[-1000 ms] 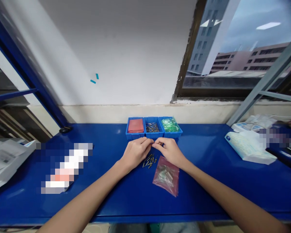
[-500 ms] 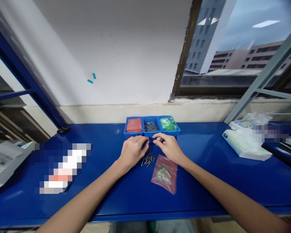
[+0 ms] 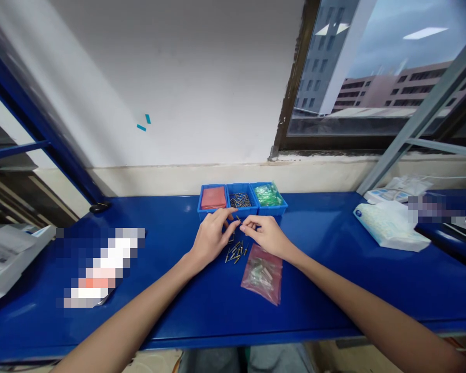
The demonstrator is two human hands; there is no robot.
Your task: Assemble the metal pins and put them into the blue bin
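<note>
Just in front of the blue bins, my right hand (image 3: 267, 233) pinches a small metal piece (image 3: 238, 220) between thumb and fingertips. My left hand (image 3: 213, 235) is beside it, thumb and forefinger apart around that piece; whether it holds anything is unclear. Below the hands lies a loose pile of thin metal pieces (image 3: 236, 253). A pink plastic bag (image 3: 262, 274) with small clear and greenish items rests to their right. Behind the hands stand three joined bins: one with pink sheets (image 3: 213, 198), one with metal pieces (image 3: 239, 200), one with green packets (image 3: 269, 196).
A tissue pack (image 3: 390, 228) and cables lie at the right on the blue table (image 3: 318, 311). White trays (image 3: 11, 259) stand at the far left, near a blurred-out item (image 3: 104, 267). Metal frames rise at both sides.
My hands have come together. My left thumb and forefinger have parted, and a metal piece now shows at my right fingertips. Another piece shows below my left thumb. The view has shifted slightly.
</note>
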